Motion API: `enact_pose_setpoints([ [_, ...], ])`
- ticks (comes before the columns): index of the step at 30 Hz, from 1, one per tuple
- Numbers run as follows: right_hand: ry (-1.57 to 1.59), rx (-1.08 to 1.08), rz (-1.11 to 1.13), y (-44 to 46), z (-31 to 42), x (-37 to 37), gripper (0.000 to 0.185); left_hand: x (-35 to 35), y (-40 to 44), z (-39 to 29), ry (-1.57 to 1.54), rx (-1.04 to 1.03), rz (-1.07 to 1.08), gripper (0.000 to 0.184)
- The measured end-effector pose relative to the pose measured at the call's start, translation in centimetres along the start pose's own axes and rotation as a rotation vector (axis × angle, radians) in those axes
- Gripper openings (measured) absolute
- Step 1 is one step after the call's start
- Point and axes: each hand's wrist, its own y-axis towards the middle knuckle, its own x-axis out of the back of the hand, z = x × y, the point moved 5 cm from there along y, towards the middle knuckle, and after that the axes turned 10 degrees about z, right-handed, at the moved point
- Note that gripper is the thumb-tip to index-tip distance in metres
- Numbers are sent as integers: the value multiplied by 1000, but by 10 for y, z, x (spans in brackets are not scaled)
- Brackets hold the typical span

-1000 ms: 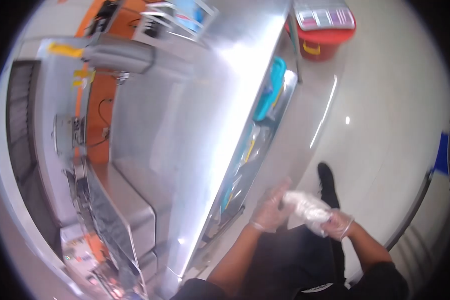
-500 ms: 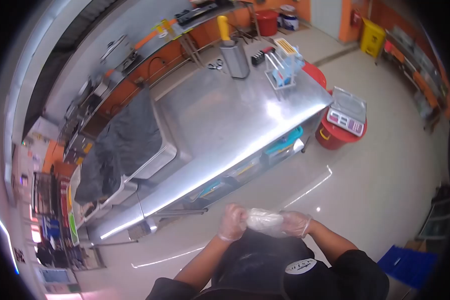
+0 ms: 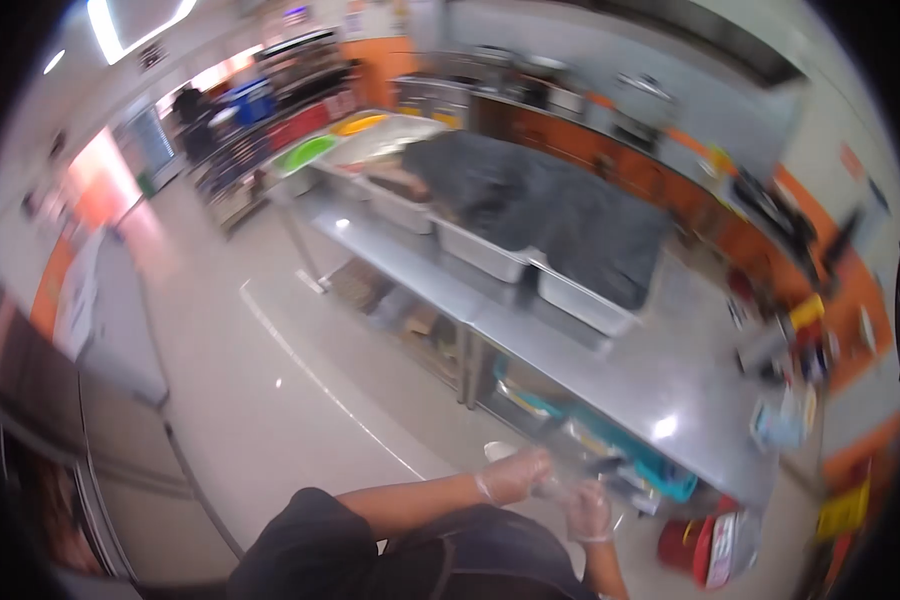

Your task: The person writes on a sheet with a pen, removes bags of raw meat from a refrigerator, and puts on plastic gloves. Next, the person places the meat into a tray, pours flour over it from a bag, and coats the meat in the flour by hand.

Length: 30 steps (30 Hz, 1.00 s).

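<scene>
My left hand (image 3: 515, 475), in a clear plastic glove, is closed at the lower middle, in front of my dark apron. To its right, my right hand (image 3: 590, 512), gloved the same way, is also closed, with its fingers raised. Between the two hands runs a blurred clear plastic bundle (image 3: 558, 488), gripped at both sides. A small white part (image 3: 498, 452) shows just beyond my left fingers. Motion blur hides the bundle's exact shape.
A long steel table (image 3: 660, 385) crosses the view, bearing white tubs (image 3: 585, 298) under a dark cover (image 3: 540, 190). Teal trays (image 3: 675, 482) sit on its lower shelf. A red bucket (image 3: 682, 548) with a scale stands at the right. A grey chest (image 3: 125, 325) is at the left.
The view has swung left, bringing the covered tubs to the middle and the red bucket to the lower right. The hands are closer together, and less of the white bundle shows between them.
</scene>
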Motion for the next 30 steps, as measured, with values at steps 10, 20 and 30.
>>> enact_pose_setpoints([
  [10,65,57,176,88,-4,-37,11,39,-24,41,13,140,-119,19],
  [20,123,150,99,174,-88,148,6,65,171,-33,533,-77,-432,15],
  [30,295,-547,-147,196,-296,347,20,3,354,51,534,146,-371,27],
])
